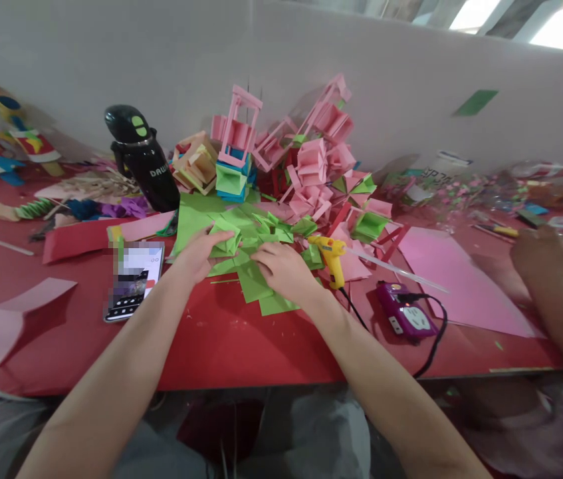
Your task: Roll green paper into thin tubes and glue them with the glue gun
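Red bench (pixel 221 346), pink paper models (pixel 311 159) heaped behind. Left hand (pixel 200 254) pinches a folded green piece (pixel 227 241). Right hand (pixel 285 267) presses on loose green sheets (pixel 254 285), grip unclear.

Past your left hand (pixel 200 255), up and to its left: black jug (pixel 142 159), white letters "DRU" legible, the rest turned out of sight. Far beyond your right hand (pixel 285 267): white carton (pixel 441 170), dark print too blurred to read.

Green sheets (pixel 241 229): matt paper, creased. Pink forms (pixel 318 163): matt folded paper. Bottle (pixel 144 159): glossy black plastic. Glue gun (pixel 330 253): yellow plastic. Power strip (pixel 405 313): glossy purple plastic. Table (pixel 231 339): smooth red surface.
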Action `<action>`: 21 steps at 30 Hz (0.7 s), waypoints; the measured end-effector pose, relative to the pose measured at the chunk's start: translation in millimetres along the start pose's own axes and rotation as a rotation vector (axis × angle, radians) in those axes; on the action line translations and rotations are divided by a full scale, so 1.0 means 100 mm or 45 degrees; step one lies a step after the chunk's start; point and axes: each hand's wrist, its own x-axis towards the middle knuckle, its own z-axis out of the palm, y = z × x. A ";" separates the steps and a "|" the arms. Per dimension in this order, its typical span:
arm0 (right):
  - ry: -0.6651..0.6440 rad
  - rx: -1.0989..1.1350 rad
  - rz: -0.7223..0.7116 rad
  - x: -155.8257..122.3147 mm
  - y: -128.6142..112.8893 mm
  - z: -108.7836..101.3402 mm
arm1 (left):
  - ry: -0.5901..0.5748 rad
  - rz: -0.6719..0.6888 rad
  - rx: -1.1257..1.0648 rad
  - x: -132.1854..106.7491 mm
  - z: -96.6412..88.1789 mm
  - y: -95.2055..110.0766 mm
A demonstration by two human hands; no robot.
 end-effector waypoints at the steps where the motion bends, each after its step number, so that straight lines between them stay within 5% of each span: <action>1: -0.001 0.017 -0.023 -0.01 -0.03 0.01 | 0.016 -0.016 -0.033 0.00 -0.01 0.00; 12: -0.002 0.250 -0.164 -0.05 -0.19 0.07 | 0.095 -0.028 -0.087 -0.05 -0.03 0.01; 21: -0.135 0.334 -0.079 -0.06 -0.26 0.08 | 0.051 -0.037 -0.018 -0.06 0.01 0.00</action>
